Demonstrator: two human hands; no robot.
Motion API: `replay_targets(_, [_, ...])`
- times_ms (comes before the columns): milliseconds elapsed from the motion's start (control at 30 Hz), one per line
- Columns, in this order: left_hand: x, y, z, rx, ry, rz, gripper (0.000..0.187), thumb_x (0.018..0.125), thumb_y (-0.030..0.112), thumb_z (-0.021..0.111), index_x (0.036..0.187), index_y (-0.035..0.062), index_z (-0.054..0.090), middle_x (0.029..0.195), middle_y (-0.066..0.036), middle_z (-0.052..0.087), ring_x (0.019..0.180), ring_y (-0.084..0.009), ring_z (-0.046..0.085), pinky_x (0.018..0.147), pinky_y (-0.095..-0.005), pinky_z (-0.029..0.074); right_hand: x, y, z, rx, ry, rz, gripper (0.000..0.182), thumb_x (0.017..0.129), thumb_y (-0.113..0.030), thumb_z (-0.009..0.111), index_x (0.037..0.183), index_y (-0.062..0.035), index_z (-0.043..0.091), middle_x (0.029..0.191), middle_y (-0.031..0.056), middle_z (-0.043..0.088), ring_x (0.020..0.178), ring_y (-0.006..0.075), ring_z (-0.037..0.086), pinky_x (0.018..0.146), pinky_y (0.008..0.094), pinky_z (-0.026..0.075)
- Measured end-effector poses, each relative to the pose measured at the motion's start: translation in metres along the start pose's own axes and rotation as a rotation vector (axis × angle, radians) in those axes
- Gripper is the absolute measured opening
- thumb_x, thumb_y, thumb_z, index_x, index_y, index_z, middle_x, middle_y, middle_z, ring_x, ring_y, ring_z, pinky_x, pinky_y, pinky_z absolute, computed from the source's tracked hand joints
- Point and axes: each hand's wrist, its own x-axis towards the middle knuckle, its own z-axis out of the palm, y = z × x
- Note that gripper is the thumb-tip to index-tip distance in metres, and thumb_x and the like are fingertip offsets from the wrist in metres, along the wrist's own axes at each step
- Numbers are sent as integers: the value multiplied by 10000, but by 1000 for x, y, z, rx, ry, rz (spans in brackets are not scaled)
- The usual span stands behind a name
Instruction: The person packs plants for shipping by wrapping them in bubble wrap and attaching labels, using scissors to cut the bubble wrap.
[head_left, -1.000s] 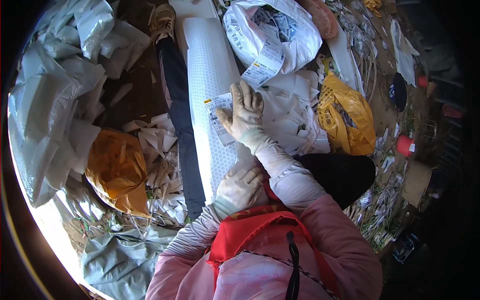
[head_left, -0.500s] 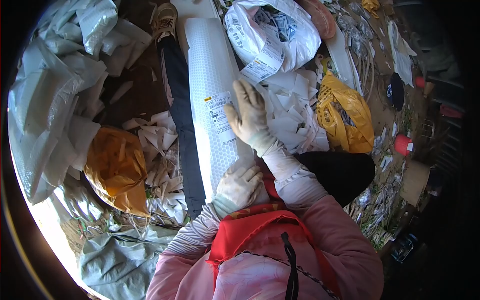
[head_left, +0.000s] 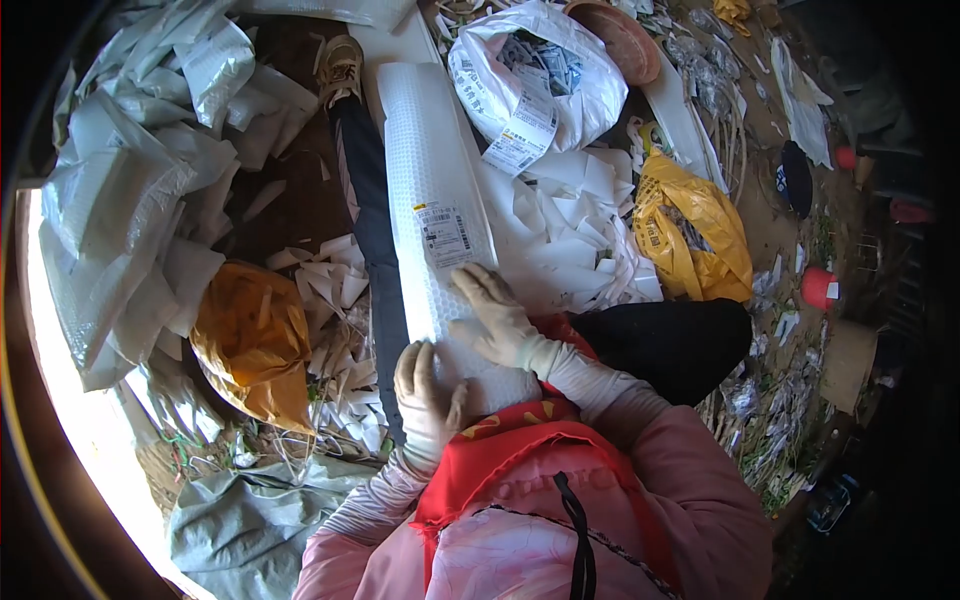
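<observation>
A long white parcel in bubble wrap (head_left: 435, 160) lies lengthwise over my lap and along my outstretched left leg. A printed shipping label (head_left: 443, 232) is stuck on its upper face. My right hand (head_left: 492, 318), in a pale work glove, rests on the parcel just below the label with its fingers stretched out. Close to the near end, my gloved left hand (head_left: 428, 395) lies against the parcel's left edge, thumb apart from the fingers. Neither hand is wrapped round anything.
Many bubble-wrapped parcels (head_left: 130, 210) are heaped at the left. An orange bag (head_left: 250, 345) stands below them. A white sack (head_left: 595, 100) holding labels is beyond the parcel, with paper scraps (head_left: 560, 220) and a yellow bag (head_left: 690, 235) to the right.
My right hand has come down from above the label onto the parcel. My left hand has shifted left to the parcel's edge, and its thumb has spread.
</observation>
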Motion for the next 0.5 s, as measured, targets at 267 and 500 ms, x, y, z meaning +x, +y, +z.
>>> replay_targets(267, [2, 25, 17, -896, -225, -753, 768, 780, 13, 676, 1376, 13, 191, 1260, -101, 438, 1127, -203, 458, 965, -341, 406, 24, -8, -7, 1208, -2, 799, 558, 827, -392, 678, 1176, 14, 523, 1016, 89, 609, 904, 159, 579, 801, 286, 466])
replay_targets(500, [-13, 11, 41, -1505, -105, -525, 591, 834, 208, 701, 1292, 60, 358, 1194, -71, 500, 1099, -188, 508, 933, -364, 455, 32, -44, -32, 733, 346, 371, 203, 898, -179, 558, 831, 8, 599, 699, 7, 559, 635, 66, 479, 542, 236, 402])
